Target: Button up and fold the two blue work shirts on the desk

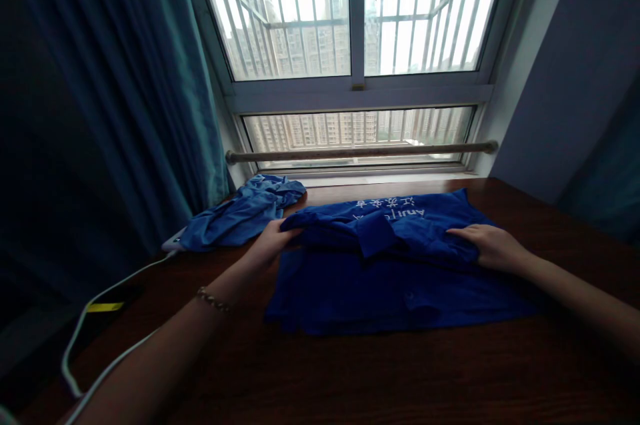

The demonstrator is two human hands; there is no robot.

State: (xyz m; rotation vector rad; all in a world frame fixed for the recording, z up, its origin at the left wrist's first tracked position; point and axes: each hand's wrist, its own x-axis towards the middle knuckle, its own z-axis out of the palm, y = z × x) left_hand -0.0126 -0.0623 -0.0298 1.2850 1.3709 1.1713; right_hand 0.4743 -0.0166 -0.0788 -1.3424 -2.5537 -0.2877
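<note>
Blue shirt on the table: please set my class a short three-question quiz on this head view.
1. True or false: the left hand and the right hand both touch the blue shirt.
2. Which wrist wears the beaded bracelet? A: left. B: right.
3. Fill in: the crumpled blue garment lies on the person's ____ side of the shirt.
Key: 1 true; 2 A; 3 left.

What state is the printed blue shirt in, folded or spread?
Partly folded: the blue cloth shirt has its top doubled over, left hand and right hand on the fold.
</note>
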